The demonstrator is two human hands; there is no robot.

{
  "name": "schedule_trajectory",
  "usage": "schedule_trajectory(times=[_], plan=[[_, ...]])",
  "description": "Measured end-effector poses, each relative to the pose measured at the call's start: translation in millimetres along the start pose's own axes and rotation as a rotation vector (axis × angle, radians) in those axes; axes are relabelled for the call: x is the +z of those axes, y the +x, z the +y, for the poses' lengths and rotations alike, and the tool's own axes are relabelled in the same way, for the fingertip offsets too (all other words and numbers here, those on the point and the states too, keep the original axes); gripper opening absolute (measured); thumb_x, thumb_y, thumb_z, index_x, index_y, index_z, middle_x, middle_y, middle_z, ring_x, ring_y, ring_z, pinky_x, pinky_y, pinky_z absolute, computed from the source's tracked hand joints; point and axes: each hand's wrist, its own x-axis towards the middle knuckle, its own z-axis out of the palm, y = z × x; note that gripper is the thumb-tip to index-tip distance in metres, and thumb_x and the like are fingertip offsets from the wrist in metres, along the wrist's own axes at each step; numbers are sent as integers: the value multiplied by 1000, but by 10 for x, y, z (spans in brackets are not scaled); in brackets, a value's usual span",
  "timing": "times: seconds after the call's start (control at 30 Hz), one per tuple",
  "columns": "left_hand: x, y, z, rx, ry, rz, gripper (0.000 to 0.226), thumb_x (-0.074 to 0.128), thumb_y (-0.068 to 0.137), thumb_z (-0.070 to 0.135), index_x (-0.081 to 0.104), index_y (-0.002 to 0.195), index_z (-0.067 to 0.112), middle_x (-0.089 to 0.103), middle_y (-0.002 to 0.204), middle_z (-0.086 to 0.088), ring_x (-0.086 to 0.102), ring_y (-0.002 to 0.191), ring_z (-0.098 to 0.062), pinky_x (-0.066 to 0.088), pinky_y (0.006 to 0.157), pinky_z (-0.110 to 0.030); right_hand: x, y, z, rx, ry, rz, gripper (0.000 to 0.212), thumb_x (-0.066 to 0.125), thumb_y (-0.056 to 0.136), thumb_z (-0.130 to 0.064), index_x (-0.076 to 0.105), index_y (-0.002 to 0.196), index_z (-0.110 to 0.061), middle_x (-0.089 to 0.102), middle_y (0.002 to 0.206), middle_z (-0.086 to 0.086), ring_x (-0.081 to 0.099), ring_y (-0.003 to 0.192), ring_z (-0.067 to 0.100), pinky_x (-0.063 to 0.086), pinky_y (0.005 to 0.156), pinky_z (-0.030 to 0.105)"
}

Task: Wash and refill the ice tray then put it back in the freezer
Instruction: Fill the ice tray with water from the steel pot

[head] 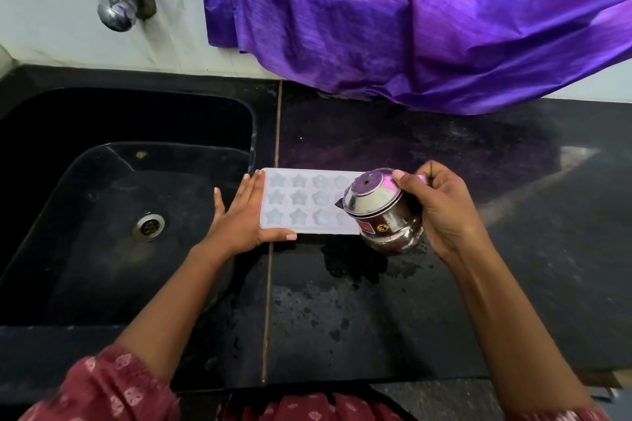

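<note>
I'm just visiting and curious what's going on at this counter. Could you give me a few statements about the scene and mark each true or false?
1. The ice tray lies on the black counter, right of the sink. True.
2. The right hand holds a glass bottle. False: it holds a small steel pot, tipped over the tray's right end.
3. The left hand steadies the tray's left end. True.
4. The tray has round cavities. False: those visible are star-shaped.
5. A purple cloth hangs behind the counter. True.
6. Water is running from the tap. False: no stream is visible.
</note>
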Motion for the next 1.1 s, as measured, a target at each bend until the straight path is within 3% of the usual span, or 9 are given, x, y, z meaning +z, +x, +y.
schedule_trajectory(times=[0.43,0.67,0.8,0.9,1.1], plan=[[1,-3,3,12,-10,9,139,37,40,91,-18,147,22,-20,155,8,-26,136,-3,-27,103,-48,50,40,6,-15,-35,-6,39,63,83,-5,35,59,-19,43,48,-11,40,49,3,35,46,15],[9,-5,-8,14,-12,9,139,48,45,89,-17,147,21,-19,156,8,-24,138,-4,-25,105,-51,48,23,0,10,-20,14,37,62,83,-5,37,60,-18,42,54,-4,41,53,7,36,51,19],[8,-4,-6,16,-21,0,139,47,45,89,-18,147,21,-20,156,8,-25,137,-3,-25,104,-49,48,19,-22,24,57,15,37,62,82,-3,37,59,-17,44,46,-9,42,45,2,36,45,15],[6,-9,0,8,-22,-7,133,57,56,81,-19,147,20,-20,156,7,-25,138,-4,-25,106,-51,73,20,-45,22,89,-1,37,61,83,-2,36,59,-16,45,43,-10,42,42,1,37,42,14],[-5,-18,17,-6,-16,-13,129,59,61,75,-20,146,19,-21,155,6,-25,138,-4,-25,106,-51,176,35,-41,12,57,-49,37,61,83,-3,37,60,-17,45,52,-5,43,52,6,39,47,15]])
